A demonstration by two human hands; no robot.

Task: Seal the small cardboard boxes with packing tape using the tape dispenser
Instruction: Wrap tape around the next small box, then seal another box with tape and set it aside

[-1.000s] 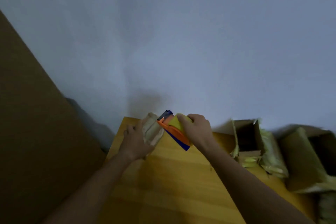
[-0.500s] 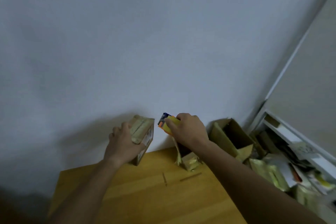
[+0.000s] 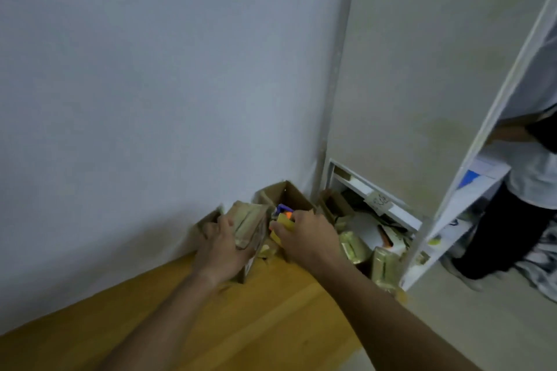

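Your left hand (image 3: 221,245) has its fingers (image 3: 225,224) curled over the top of a small taped cardboard box (image 3: 250,227), holding it at the far edge of the wooden table (image 3: 211,325). Your right hand (image 3: 304,239) grips the tape dispenser (image 3: 283,218) (yellow, orange and blue) just beside that box — it looks to be touching it, though blur hides the contact. Behind them an open cardboard box (image 3: 289,194) stands against the wall (image 3: 150,84), and more taped boxes (image 3: 354,245) lie to the right, near a white shelf unit (image 3: 376,199) — a person (image 3: 524,190) stands beyond it.
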